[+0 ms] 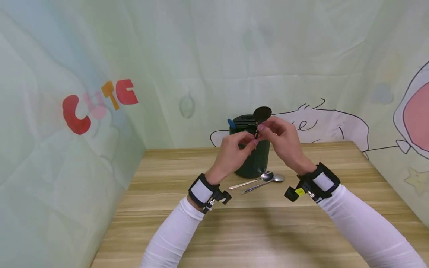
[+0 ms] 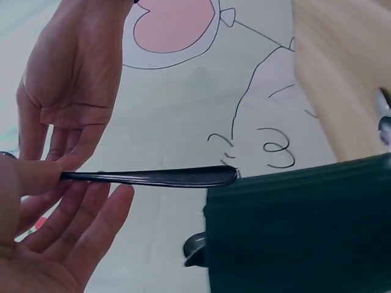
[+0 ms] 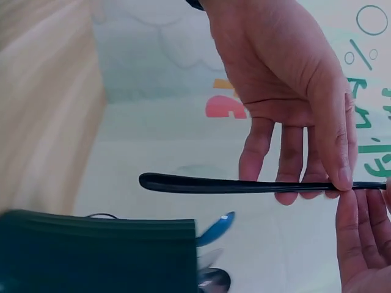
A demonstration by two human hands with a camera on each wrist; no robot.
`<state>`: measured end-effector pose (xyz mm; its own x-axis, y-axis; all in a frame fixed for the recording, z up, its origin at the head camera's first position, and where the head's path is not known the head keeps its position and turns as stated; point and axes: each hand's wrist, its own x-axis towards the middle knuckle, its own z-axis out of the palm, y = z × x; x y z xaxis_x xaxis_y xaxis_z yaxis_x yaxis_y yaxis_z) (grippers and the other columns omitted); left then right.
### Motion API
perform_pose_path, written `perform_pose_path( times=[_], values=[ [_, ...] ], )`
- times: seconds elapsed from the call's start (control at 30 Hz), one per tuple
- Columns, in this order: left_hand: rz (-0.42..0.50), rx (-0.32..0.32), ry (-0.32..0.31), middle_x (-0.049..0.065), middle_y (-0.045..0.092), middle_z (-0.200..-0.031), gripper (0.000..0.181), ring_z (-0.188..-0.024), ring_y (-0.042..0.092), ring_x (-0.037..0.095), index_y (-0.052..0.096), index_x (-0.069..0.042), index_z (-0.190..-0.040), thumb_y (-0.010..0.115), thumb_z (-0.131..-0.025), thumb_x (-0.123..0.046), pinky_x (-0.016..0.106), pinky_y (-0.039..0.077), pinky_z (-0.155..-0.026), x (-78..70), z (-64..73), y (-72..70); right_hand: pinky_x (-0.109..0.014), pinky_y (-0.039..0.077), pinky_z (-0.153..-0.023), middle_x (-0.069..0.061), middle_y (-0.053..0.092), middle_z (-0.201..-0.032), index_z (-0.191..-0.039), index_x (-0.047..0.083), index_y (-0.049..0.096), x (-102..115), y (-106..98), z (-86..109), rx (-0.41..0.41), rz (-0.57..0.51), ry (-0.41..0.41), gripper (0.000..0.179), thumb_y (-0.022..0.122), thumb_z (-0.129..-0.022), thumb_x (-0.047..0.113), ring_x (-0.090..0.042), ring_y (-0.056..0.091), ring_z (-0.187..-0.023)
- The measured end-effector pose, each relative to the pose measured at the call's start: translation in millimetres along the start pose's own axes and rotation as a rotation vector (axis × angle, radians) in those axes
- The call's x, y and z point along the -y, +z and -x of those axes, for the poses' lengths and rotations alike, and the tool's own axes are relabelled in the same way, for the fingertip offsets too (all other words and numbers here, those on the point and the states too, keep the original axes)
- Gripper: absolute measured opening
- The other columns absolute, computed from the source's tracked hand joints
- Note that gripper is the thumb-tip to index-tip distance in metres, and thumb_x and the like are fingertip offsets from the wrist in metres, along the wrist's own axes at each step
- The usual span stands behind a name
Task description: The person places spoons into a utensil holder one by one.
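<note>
A black spoon (image 1: 262,114) is held upright, bowl at the top, before a dark green utensil holder (image 1: 252,163). My left hand (image 1: 231,153) pinches its handle between thumb and fingers. Higher up, near the bowl, my right hand (image 1: 285,144) grips the same spoon. The handle (image 2: 153,177) stretches bare past the fingers in the left wrist view. Out of the holder's mouth stick a blue spoon (image 3: 217,229) and a dark spoon (image 3: 215,281). On the table before the holder lie a metal spoon (image 1: 267,176) and a second one (image 1: 279,178).
The wood-grain table (image 1: 187,163) ends against a printed cloth backdrop (image 1: 201,74) behind and at both sides. Black straps with small cameras sit on both wrists.
</note>
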<state>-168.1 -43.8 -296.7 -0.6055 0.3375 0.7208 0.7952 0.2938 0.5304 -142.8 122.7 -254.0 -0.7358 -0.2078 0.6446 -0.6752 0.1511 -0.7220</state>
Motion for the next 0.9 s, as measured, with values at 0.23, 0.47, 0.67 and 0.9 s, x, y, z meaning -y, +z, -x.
perform_pose_path(
  times=[0.23,0.47,0.67,0.9],
  values=[
    [-0.096,-0.062,0.021,0.000,0.065,-0.082,0.008,-0.069,0.057,0.002,0.063,-0.008,-0.091,0.064,-0.086,-0.014,0.027,0.052,-0.063,-4.8,-23.1,-31.3,-0.031,0.053,-0.074,-0.018,0.062,-0.088,-0.101,-0.001,0.059,15.6,8.6,-29.6,0.049,0.009,-0.035,0.013,0.055,-0.092,0.006,-0.025,0.061,-0.080],
    [-0.061,-0.079,0.040,-0.002,0.064,-0.080,0.008,-0.067,0.058,0.003,0.062,-0.009,-0.093,0.063,-0.088,-0.015,0.024,0.051,-0.057,-2.9,-45.7,-50.8,-0.034,0.053,-0.075,-0.019,0.062,-0.088,-0.097,-0.004,0.059,27.6,14.2,-57.9,0.038,0.047,-0.094,0.012,0.055,-0.091,0.006,-0.022,0.061,-0.083],
    [-0.032,-0.094,0.003,-0.002,0.064,-0.083,0.008,-0.071,0.059,0.003,0.062,-0.008,-0.094,0.063,-0.087,-0.012,0.024,0.053,-0.061,6.1,-57.8,-56.8,-0.036,0.052,-0.077,-0.019,0.063,-0.091,-0.098,-0.003,0.059,26.1,17.5,-73.0,0.036,0.061,-0.093,0.012,0.054,-0.092,0.006,-0.023,0.062,-0.087],
    [-0.012,-0.110,-0.019,-0.001,0.063,-0.082,0.009,-0.072,0.059,0.004,0.063,-0.007,-0.094,0.064,-0.087,-0.014,0.026,0.053,-0.063,16.5,-69.9,-56.0,-0.037,0.053,-0.076,-0.022,0.060,-0.090,-0.101,-0.005,0.057,15.0,16.9,-86.0,0.026,0.010,-0.087,0.014,0.053,-0.091,0.004,-0.026,0.060,-0.089]
  ],
)
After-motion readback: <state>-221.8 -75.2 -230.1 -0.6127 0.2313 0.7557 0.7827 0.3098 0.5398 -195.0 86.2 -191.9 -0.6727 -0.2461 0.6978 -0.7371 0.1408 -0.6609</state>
